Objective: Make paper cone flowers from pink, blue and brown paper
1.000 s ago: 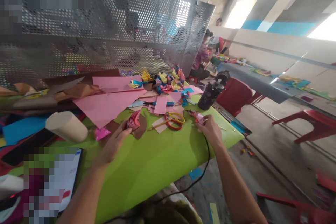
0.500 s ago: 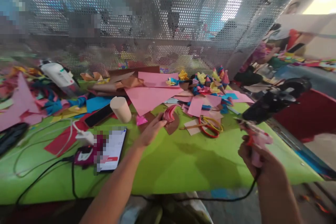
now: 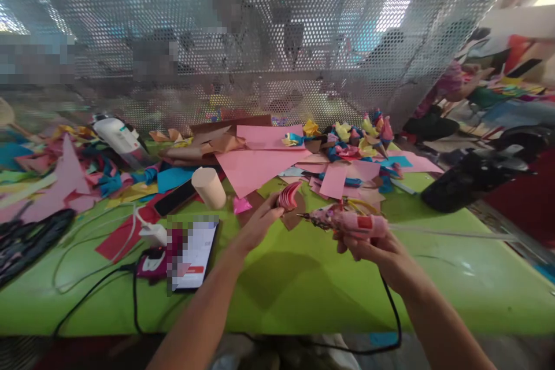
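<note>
Between the fingers of my left hand is a small fan of layered pink-red paper, held just above the green table. My right hand grips a pink hot glue gun lying level, with its nozzle pointing left, a short way from the paper fan. A long clear glue stick sticks out of the gun's back. Brown paper pieces lie under and behind the fan. Behind the gun, a yellow loop is partly hidden.
At left are a phone with a lit screen, a maroon socket block with cables, a dark phone and a cream cylinder. Pink sheets lie behind. A black bottle stands right; a perforated metal screen rises beyond.
My right hand has swung the glue gun leftward from the right side, turning its nozzle toward the paper fan. My left hand keeps hold of the fan. The view has shifted slightly.
</note>
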`<state>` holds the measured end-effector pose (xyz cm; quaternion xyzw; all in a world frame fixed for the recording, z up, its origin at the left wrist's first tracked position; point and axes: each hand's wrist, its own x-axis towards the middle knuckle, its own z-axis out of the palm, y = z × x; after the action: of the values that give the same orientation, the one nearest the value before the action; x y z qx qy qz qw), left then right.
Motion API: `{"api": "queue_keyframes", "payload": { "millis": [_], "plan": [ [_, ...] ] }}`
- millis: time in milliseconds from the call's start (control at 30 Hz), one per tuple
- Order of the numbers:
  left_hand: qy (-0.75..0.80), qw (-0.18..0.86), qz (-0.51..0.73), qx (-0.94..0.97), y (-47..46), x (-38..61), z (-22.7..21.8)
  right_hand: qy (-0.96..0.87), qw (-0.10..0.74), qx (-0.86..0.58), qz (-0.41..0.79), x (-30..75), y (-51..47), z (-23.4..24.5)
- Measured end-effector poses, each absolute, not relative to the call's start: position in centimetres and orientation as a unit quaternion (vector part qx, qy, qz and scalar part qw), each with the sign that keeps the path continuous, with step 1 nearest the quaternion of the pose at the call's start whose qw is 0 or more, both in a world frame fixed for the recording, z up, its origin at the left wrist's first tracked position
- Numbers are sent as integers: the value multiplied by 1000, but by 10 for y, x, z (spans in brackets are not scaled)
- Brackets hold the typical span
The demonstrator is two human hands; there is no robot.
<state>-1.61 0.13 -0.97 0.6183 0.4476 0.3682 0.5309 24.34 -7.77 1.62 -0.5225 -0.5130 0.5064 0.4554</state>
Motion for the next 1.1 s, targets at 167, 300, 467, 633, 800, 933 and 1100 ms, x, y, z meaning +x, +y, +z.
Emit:
{"api": "queue_keyframes", "payload": {
  "millis": [167,300,467,633,800,933,1100],
  "plan": [
    [420,542,350,638,1,-13,-1,-534,419,-556,479,238,-74,16],
    [408,526,353,658,0,-11,7,-563,406,-552,462,233,-72,21],
    [388,525,350,672,-1,-12,6,-598,397,-536,443,229,-67,27],
    [386,526,345,675,-1,-14,1,-609,393,-533,437,228,-66,28],
    [393,533,340,668,0,-14,0,-616,387,-530,437,227,-65,29],
    [411,537,332,658,0,-13,0,-622,369,-530,443,228,-64,28],
    [420,531,336,654,-2,-13,2,-629,347,-548,429,232,-62,26]
  ]
}}
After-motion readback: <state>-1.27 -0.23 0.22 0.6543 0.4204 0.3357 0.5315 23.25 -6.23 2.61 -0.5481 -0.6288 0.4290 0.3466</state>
